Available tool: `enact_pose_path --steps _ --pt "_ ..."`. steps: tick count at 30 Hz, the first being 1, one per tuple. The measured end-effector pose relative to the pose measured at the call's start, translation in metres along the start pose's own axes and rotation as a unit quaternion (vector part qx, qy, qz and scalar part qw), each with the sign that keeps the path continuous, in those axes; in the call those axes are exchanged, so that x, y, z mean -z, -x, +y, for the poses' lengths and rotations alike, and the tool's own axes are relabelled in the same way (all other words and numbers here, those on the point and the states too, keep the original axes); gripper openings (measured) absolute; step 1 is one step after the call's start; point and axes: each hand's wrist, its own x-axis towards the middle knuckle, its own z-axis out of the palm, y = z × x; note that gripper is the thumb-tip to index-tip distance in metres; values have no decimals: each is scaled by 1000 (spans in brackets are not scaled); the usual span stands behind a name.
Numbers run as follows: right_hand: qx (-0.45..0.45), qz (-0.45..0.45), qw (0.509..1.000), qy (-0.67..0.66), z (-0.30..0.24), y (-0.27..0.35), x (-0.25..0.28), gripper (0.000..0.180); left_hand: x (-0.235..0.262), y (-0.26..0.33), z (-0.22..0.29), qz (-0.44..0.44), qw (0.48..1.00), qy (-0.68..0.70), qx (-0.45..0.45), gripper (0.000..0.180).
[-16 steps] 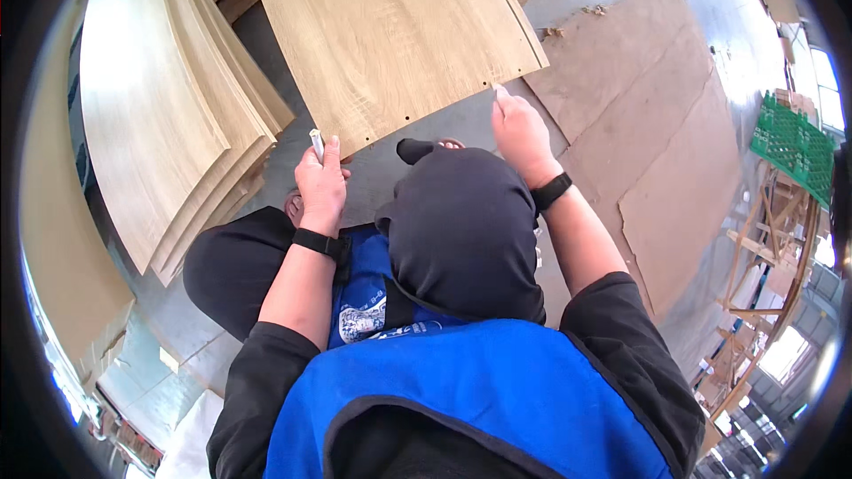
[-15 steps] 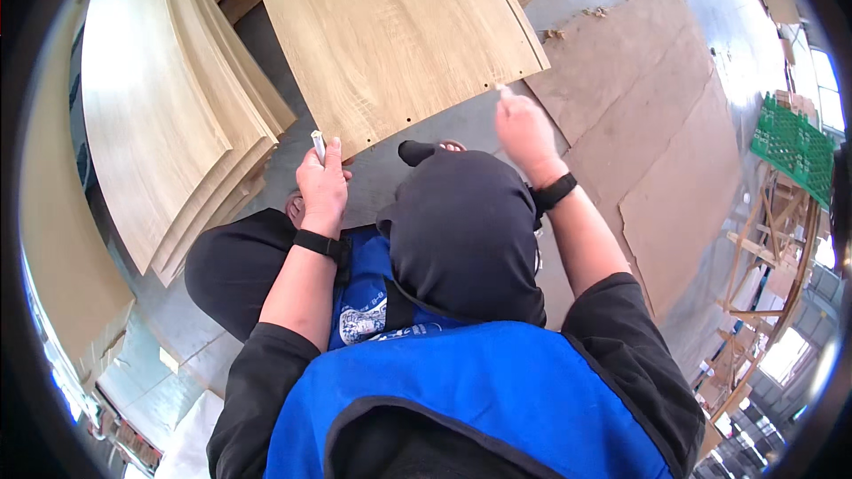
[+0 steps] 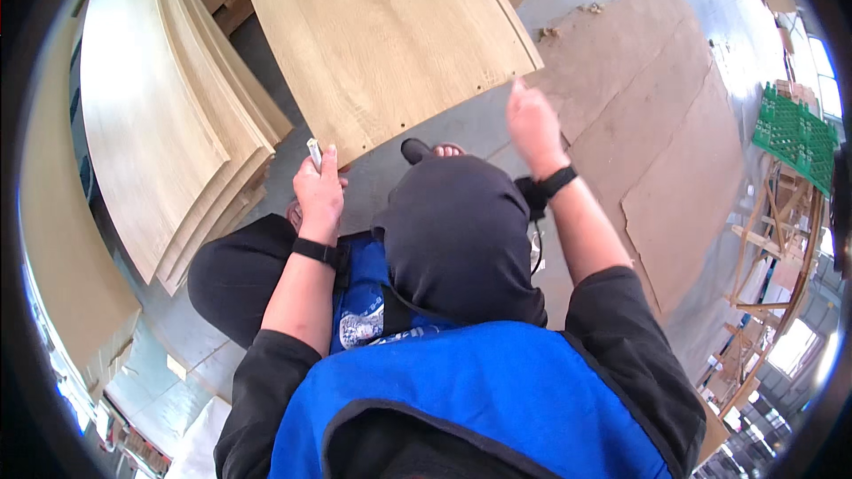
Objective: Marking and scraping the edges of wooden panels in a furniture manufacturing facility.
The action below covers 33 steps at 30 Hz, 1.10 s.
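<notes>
Best keep the panel (image 3: 382,35) steady.
Left hand (image 3: 319,193), at its corner, grips a stick (image 3: 314,153); right hand (image 3: 535,130): cannot tell.

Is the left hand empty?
No, the left hand holds a small whitish stick that pokes up beside the thumb.

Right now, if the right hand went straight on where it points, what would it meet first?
Likely the wood-grain panel, at its near right corner; depth is unclear, and the right hand may be touching it.
</notes>
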Motion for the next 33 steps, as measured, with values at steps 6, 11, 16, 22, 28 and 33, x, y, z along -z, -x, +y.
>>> enact_pose_path --steps 6,11,16,22,28,33 --pt "68 113 986 -103 14 -7 -2 33 0 4 11 -6 1000 -6 25 35" --pt "16 25 999 -27 4 8 -3 32 0 2 12 -15 999 -47 -12 36" --pt "41 88 991 -89 12 -1 9 26 2 5 10 -19 999 -31 21 33" --pt "15 51 998 -19 8 12 -2 27 1 4 15 -16 999 -42 5 34" --pt "-12 149 989 7 22 6 -8 26 1 3 14 -25 999 -34 12 33" --pt "9 145 989 42 22 21 -18 28 1 6 18 -11 998 -53 19 32"
